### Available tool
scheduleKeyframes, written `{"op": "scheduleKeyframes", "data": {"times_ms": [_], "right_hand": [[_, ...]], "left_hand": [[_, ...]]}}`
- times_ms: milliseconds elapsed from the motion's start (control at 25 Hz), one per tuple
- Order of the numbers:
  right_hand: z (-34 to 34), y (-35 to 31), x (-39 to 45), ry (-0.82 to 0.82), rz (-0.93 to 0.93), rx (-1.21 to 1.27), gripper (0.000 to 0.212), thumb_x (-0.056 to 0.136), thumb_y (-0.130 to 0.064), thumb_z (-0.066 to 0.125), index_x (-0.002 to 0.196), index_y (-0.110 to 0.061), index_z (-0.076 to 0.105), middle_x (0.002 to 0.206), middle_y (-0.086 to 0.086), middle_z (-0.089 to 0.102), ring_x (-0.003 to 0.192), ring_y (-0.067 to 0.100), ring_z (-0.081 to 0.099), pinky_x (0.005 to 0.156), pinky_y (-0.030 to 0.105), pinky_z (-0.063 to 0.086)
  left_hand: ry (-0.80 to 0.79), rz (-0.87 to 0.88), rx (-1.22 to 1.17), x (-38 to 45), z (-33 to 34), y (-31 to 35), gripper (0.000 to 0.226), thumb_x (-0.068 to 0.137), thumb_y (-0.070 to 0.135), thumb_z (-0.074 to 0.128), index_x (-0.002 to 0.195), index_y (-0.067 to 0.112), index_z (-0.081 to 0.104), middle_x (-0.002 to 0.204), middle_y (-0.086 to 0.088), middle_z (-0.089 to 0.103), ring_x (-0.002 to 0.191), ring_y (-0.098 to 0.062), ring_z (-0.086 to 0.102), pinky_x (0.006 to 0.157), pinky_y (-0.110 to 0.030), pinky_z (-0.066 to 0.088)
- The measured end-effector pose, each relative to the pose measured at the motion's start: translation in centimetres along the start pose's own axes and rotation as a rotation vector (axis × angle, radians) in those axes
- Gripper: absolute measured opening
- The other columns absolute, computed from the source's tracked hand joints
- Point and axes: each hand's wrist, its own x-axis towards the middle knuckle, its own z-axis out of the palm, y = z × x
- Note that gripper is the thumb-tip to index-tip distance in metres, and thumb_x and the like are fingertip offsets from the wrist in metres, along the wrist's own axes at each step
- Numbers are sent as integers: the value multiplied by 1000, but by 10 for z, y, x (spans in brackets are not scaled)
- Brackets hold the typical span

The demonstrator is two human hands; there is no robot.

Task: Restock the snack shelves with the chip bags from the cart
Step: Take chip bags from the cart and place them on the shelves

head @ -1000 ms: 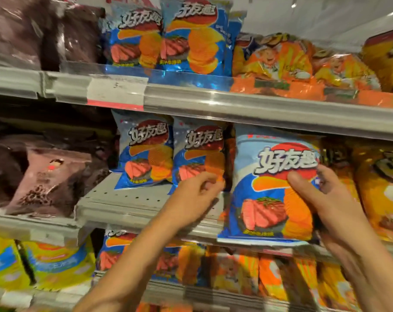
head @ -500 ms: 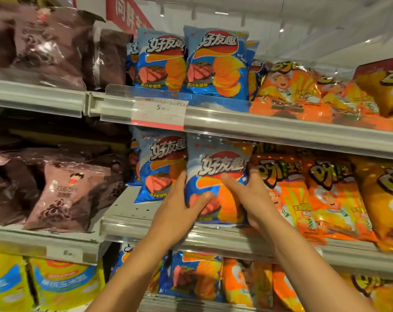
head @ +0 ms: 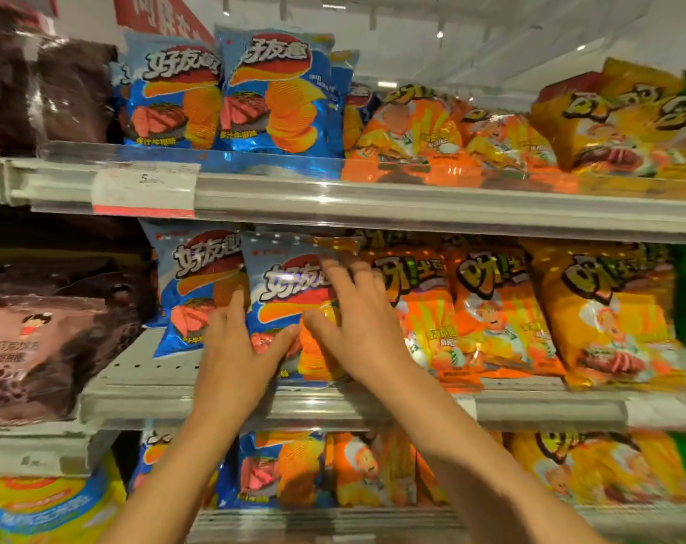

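A blue chip bag (head: 284, 284) stands upright on the middle shelf (head: 156, 400), right of a matching blue bag (head: 194, 268). My left hand (head: 237, 349) holds its lower left edge, thumb across the front. My right hand (head: 355, 323) lies on the bag's right side with fingers spread upward and thumb on the front, blurred by motion. The bag's lower right part is hidden behind my hands. The cart is out of view.
Orange snack bags (head: 427, 308) fill the middle shelf right of the blue bag, with yellow ones (head: 608, 316) further right. Brown bags (head: 46, 339) sit at left. The upper shelf (head: 412, 208) with a price tag (head: 145, 186) overhangs closely. More bags fill the shelf below.
The blue bag has gone from in front of the shelf leftward and back into the slot beside the other blue bag. My right hand has slid from its edge onto its front.
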Motion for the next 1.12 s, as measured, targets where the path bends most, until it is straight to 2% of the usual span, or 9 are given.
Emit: {"op": "scheduleKeyframes", "data": {"times_ms": [160,280,400,520,640,720,840,960,1120], "right_hand": [[-50,43,-46,94,-97,204,63,93,-34,67,150,-20,42,145,2,46,137,19,38,113,31,33],[-95,110,-103,119,-66,230,58,94,-37,65,148,-26,45,145,-8,46,135,8,36,113,15,23],[-151,202,-175,168,104,208,55,86,-40,66,135,-50,45,128,-24,49,124,1,41,99,-4,19],[-211,275,-239,258,252,174,43,83,-51,65,122,-60,48,110,-17,59,106,17,57,90,-8,27],[-262,338,-300,265,298,113,42,94,-68,43,123,-39,53,108,-6,60,94,17,56,90,-4,31],[-285,386,-354,252,438,88,40,93,-57,56,122,-30,61,111,-1,66,94,20,62,86,7,45],[-301,444,-449,209,743,89,45,85,-15,78,127,-15,63,119,4,65,107,19,63,95,30,51],[-313,475,-526,170,1016,104,45,87,-18,77,128,-17,60,123,0,62,117,19,57,103,39,45],[-307,513,-604,191,1348,237,54,85,-10,78,133,-4,55,124,8,62,117,23,58,98,49,51]], "left_hand": [[363,332,175,-58,43,44,71,92,40,66,149,4,44,147,-25,40,139,-46,37,111,-64,33],[298,585,79,-104,104,95,61,88,39,58,141,8,55,141,-24,50,137,-45,43,104,-67,39],[208,739,99,-159,192,171,55,77,28,75,130,19,64,131,-16,62,125,-37,58,92,-66,53],[-20,758,-31,-217,275,239,45,76,23,79,120,15,74,126,-12,68,121,-37,63,91,-57,56],[-257,823,-91,-268,346,290,41,88,32,65,126,15,70,129,-11,66,132,-27,53,103,-47,51],[-452,837,-140,-296,393,322,43,93,34,53,131,17,65,130,-10,62,129,-22,44,110,-35,44],[-761,884,-112,-341,468,350,40,98,32,55,135,16,61,137,-6,55,132,-23,45,115,-28,29],[-961,801,-171,-389,541,360,41,93,29,68,130,10,65,134,-11,60,131,-28,51,114,-35,35],[-1283,742,-53,-430,634,356,46,95,33,65,136,13,59,138,-9,56,132,-25,48,112,-27,30]]}}
